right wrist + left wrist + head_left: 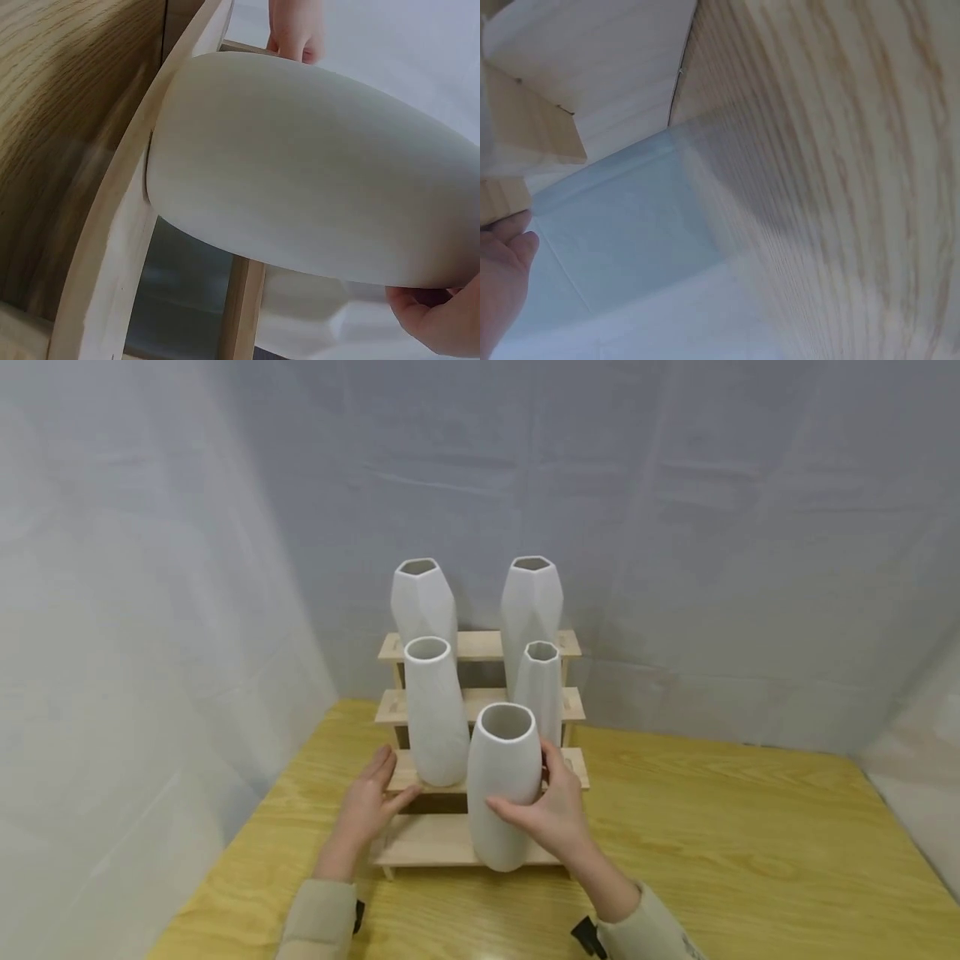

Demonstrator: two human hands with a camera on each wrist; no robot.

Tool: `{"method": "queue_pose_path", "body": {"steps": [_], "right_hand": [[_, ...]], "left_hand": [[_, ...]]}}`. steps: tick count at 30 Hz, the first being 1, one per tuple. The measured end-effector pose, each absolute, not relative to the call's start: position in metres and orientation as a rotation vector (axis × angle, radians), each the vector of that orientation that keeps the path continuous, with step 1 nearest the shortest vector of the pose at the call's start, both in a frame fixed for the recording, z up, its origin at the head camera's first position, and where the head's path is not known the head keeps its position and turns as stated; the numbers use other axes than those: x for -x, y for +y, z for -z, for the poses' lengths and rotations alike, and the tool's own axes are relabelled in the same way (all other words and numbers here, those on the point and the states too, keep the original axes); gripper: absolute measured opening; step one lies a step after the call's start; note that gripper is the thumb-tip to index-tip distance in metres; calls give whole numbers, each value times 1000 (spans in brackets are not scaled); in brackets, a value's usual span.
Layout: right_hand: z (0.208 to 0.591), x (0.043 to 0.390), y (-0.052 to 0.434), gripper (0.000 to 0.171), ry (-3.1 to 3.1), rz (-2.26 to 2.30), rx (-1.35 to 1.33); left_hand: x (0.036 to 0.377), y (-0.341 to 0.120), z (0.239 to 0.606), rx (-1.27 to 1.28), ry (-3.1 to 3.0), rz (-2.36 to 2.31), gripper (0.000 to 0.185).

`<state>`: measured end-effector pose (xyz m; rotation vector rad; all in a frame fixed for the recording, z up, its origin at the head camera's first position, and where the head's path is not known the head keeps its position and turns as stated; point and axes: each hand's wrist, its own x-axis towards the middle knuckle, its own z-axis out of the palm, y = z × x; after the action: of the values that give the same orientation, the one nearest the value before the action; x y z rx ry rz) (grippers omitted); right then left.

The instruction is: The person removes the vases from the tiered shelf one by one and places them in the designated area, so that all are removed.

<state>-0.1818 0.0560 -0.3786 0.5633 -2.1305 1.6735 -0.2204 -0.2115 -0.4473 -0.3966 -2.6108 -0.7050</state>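
My right hand grips a smooth white vase, thumb on the front and fingers around its right side. In the right wrist view the vase's base meets the lowest board near its front edge; whether it fully rests there I cannot tell. My left hand touches the left end of the second wooden step, fingers along the side and thumb at the front. Beside it, a round-mouthed white vase stands on that step. A slim fluted vase stands behind the gripped one, its lower part hidden.
Two faceted white vases, one left and one right, stand toward the back of the stepped wooden stand. Beneath it is a yellow wood-grain table. Pale sheeting hangs behind and at both sides.
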Motion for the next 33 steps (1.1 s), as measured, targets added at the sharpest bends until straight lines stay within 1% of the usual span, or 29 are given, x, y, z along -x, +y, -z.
{"method": "queue_pose_path", "body": {"steps": [6, 10, 19, 33], "right_hand": [[377, 176, 68, 76, -2132, -1673, -512], [369, 170, 78, 76, -2150, -1636, -469], [374, 175, 105, 75, -2100, -1502, -496], [370, 173, 139, 77, -2137, -1452, -290]], "left_hand": [[220, -211, 447, 394, -2602, 724, 73], [220, -211, 447, 395, -2605, 735, 73], [221, -212, 447, 397, -2600, 736, 75], [221, -211, 447, 390, -2602, 756, 75]]}}
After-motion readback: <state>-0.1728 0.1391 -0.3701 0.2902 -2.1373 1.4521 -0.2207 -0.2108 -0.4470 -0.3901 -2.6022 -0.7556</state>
